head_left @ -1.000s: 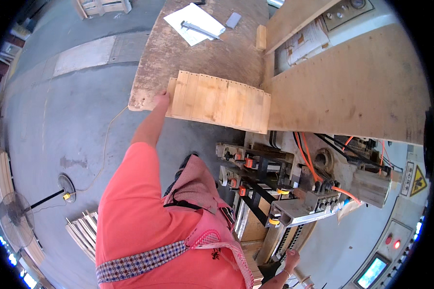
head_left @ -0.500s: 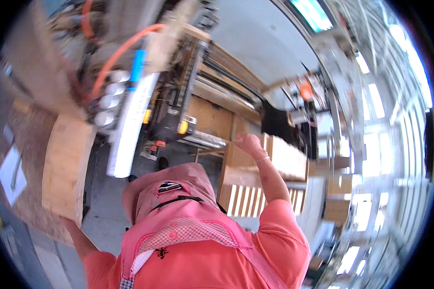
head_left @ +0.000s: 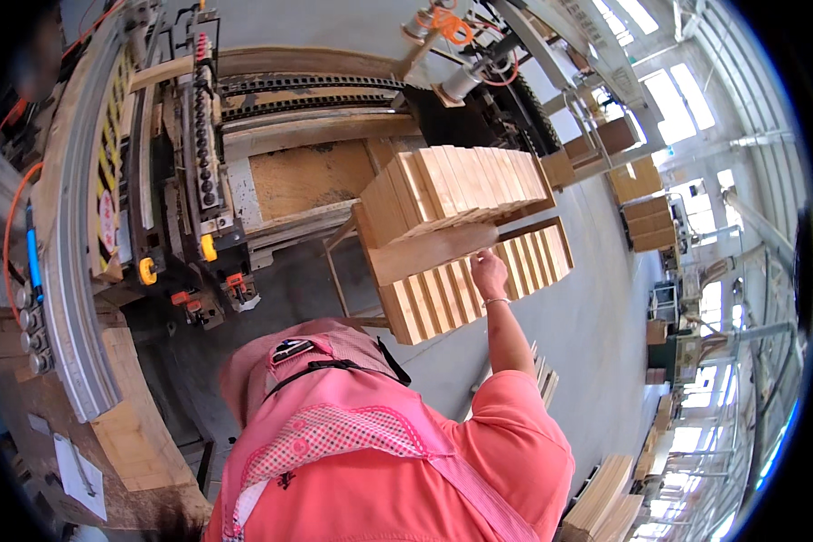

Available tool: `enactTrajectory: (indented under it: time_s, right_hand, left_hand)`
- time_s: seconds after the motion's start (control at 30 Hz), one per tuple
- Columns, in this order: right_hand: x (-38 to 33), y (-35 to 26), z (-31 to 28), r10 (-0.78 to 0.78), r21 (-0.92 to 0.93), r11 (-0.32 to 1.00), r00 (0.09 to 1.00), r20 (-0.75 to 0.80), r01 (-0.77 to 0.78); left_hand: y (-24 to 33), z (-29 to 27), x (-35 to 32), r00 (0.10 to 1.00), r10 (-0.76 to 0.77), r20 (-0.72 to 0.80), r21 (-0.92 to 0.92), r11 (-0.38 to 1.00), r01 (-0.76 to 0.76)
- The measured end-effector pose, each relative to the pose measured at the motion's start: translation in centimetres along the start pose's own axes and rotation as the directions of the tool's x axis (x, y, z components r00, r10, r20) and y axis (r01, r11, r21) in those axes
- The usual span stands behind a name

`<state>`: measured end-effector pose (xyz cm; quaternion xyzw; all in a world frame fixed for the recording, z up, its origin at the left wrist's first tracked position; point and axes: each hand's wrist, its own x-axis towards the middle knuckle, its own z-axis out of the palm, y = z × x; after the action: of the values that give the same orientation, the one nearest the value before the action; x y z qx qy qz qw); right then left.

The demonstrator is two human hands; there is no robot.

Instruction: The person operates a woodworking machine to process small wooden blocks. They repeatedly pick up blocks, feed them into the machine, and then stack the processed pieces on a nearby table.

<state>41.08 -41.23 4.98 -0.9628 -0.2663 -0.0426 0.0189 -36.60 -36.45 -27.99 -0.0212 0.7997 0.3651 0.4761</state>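
Observation:
My right hand (head_left: 489, 274) reaches out over a stand of wooden pieces, its fingers curled closed. It is against the front row of pale slats (head_left: 465, 285), just below a flat wooden board (head_left: 434, 251) that runs between the two rows. What the fingers hold, if anything, is hidden. Behind the board, a taller stack of pale wooden pieces (head_left: 465, 185) stands packed side by side. My left hand is out of view.
A machine with black rails (head_left: 206, 135) and yellow knobs (head_left: 209, 247) stands beyond, left of the stand. A curved wooden panel (head_left: 144, 420) and a white paper (head_left: 79, 479) are at the lower left. More boards (head_left: 601, 497) lie at the lower right.
The view has swung, bringing the stand and machine more fully into sight. My right hand has gone from the upper stack to the front row. My left hand has left the view.

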Motion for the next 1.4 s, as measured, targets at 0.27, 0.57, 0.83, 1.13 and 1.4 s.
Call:
enactTrajectory:
  time_s: [0.27,0.57,0.83,1.13,1.4]
  right_hand:
    - [2.8,11.6,2.3,0.264,-0.066,0.963,0.964,0.029,-0.262]
    - [4.5,15.3,3.7,0.327,-0.126,0.940,0.943,0.061,-0.318]
    - [4.4,15.1,4.6,0.246,-0.150,0.960,0.968,0.046,-0.237]
    - [1.9,6.4,-0.1,0.105,0.194,0.980,0.949,-0.298,-0.048]
    - [-1.3,-23.8,-6.4,-0.628,0.630,0.530,0.762,-0.158,0.567]
  left_hand:
    - [-0.2,7.3,-5.2,0.915,0.011,0.404,0.106,0.993,-0.059]
    - [4.3,16.1,-16.3,0.956,0.046,0.290,0.227,0.967,-0.115]
    - [9.1,22.2,-22.8,0.608,0.574,0.549,0.012,0.721,-0.692]
    - [18.9,28.5,-35.6,0.165,0.651,0.741,-0.171,0.421,-0.891]
    - [22.1,34.4,-38.5,-0.135,0.453,0.881,-0.374,0.493,-0.786]
